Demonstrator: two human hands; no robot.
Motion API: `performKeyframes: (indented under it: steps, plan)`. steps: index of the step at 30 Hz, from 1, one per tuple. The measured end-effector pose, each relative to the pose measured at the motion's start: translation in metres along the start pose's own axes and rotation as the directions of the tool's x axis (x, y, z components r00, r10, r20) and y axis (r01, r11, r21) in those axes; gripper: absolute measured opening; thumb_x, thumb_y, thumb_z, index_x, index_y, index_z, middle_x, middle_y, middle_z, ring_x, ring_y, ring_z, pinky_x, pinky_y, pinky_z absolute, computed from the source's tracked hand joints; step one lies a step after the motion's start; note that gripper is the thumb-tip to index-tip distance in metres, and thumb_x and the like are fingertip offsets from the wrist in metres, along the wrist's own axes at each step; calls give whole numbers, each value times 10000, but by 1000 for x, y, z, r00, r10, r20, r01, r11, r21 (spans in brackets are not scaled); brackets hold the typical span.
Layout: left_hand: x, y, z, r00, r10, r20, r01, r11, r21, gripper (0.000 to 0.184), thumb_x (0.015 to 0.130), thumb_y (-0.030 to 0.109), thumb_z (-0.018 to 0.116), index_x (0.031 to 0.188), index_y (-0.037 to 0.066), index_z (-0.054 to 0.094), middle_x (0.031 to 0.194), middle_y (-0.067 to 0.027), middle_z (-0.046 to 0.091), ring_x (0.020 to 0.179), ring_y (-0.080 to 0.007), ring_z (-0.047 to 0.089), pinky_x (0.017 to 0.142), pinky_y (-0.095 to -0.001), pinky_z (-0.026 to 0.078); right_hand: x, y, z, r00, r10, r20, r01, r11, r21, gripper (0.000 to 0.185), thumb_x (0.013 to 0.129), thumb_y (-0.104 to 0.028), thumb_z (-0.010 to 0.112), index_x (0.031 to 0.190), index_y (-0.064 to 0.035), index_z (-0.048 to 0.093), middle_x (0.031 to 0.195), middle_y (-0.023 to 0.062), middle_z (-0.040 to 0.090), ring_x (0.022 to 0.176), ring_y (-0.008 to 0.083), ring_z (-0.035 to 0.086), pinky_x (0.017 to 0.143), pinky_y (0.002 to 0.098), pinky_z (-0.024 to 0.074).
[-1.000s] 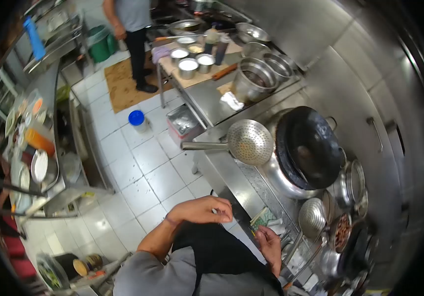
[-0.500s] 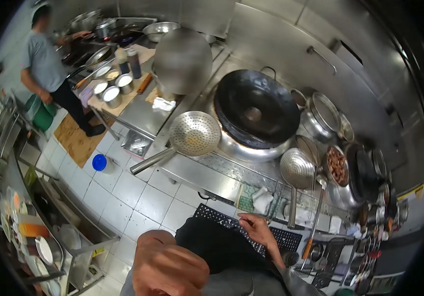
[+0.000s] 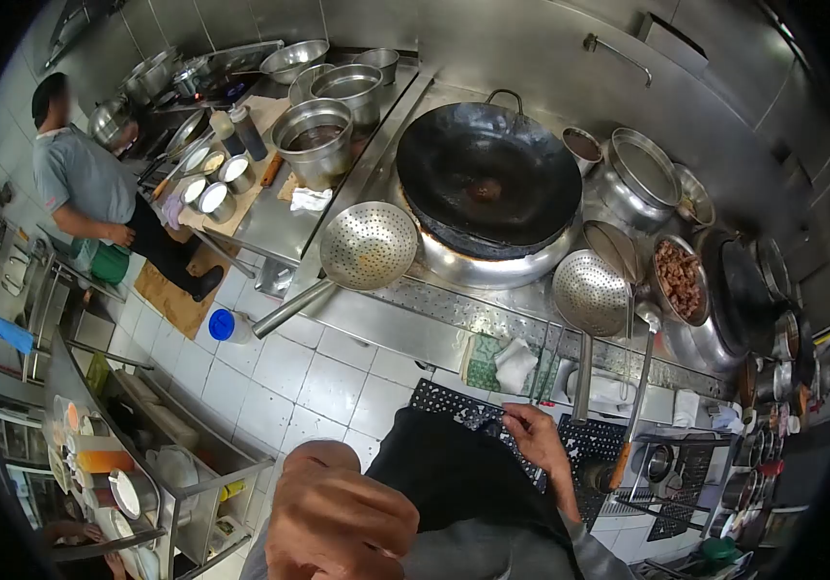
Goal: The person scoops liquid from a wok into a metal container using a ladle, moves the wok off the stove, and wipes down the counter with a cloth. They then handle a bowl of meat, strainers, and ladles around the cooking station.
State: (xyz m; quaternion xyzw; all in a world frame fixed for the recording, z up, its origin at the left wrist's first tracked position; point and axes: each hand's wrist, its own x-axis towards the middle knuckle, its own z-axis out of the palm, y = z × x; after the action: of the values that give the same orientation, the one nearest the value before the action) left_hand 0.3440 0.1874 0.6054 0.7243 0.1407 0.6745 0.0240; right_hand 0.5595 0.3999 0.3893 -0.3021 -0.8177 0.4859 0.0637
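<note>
One co-worker (image 3: 86, 188) in a grey shirt is seen far left, by a brown mat (image 3: 169, 302). Lower left, a container of orange liquid (image 3: 101, 457) is stood near a pot of white contents (image 3: 133, 493). Several small pots (image 3: 218, 201) are grouped further in; below them, a blue-lidded tub (image 3: 229, 327) is set on the floor.

Left hand (image 3: 343, 517) is held up close to the camera, beside the dark apron (image 3: 444, 478); fingers curled in, tips hidden, so whether anything is gripped cannot be told. Perforated skimmer (image 3: 369, 246) is rested at the desk (image 3: 376, 333), handle overhanging the front edge. Black wok (image 3: 483, 145) is seated on a rounded steel base (image 3: 502, 274).

Green cloth (image 3: 479, 369) is laid at the desk's front edge, overlapped by a crumpled white cloth (image 3: 515, 364). Right hand (image 3: 539, 440) is held just in front of both; fingers loosely bent, part-way open. Second skimmer (image 3: 589, 290) is placed right of the wok, handle pointed toward that hand. Orange-handled ladle (image 3: 635, 406) is lain alongside. Bowl of brown pieces (image 3: 681, 280) is parked furthest right.
</note>
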Motion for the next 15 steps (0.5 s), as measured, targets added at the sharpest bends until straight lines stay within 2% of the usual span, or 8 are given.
performKeyframes:
  steps: [2,4,7,9,10,12,13,15]
  plan:
    - [2,9,0,972,-233,-28,226,962,-156,158,902,14,643,1009,128,616,796,-138,595,564,-262,553,509,-366,485,-1,1,-5,1000,1,10,-1,1000,-9,279,917,-150,676,1168,-28,678,1029,171,698,858,251,689,750,330,545]
    - [8,9,3,940,-341,-16,330,920,-213,73,912,35,644,843,14,643,772,-170,577,568,-298,572,510,-387,502,-1,-1,-11,999,16,38,-16,1000,-14,277,916,-150,679,1165,-28,680,1013,168,696,838,246,685,733,331,543]
    - [21,-4,13,959,-278,-47,273,957,-103,158,877,31,692,978,138,635,804,-134,609,553,-239,566,496,-357,497,0,7,-11,999,-22,31,22,1000,-4,277,913,-149,683,1161,-26,681,1000,166,695,814,242,680,711,330,540]
    - [19,-6,27,972,-162,-168,169,985,24,598,851,-27,688,1289,371,601,862,-85,647,566,-163,538,490,-320,465,3,13,-11,999,-46,14,46,999,6,277,911,-145,685,1159,-22,681,997,166,694,809,244,679,707,331,539]
    - [19,-3,24,967,-165,-193,186,978,97,510,904,39,650,1336,303,582,957,-114,682,564,-200,544,519,-320,487,3,15,-10,999,-46,16,45,999,13,276,910,-142,686,1157,-19,680,998,167,694,810,246,680,708,333,539]
    - [15,3,4,961,-181,-211,211,968,132,140,863,123,737,959,122,635,809,-121,624,537,-225,573,491,-348,511,6,11,-10,998,-66,24,66,998,-12,277,911,-148,681,1153,-14,679,1011,178,694,842,265,686,725,342,541]
    - [12,5,-5,957,-189,-220,225,963,151,192,842,165,781,770,32,662,736,-125,595,523,-238,587,477,-361,523,6,11,-8,998,-64,30,65,998,-21,281,910,-156,681,1153,-15,679,1016,181,695,854,273,687,732,344,543]
    - [-6,12,-15,898,-205,-388,311,921,234,239,793,200,824,729,42,656,690,-93,577,511,-206,577,467,-353,520,9,9,-4,997,-64,44,66,997,-40,289,909,-173,682,1153,-16,679,1026,186,695,879,287,690,745,350,545]
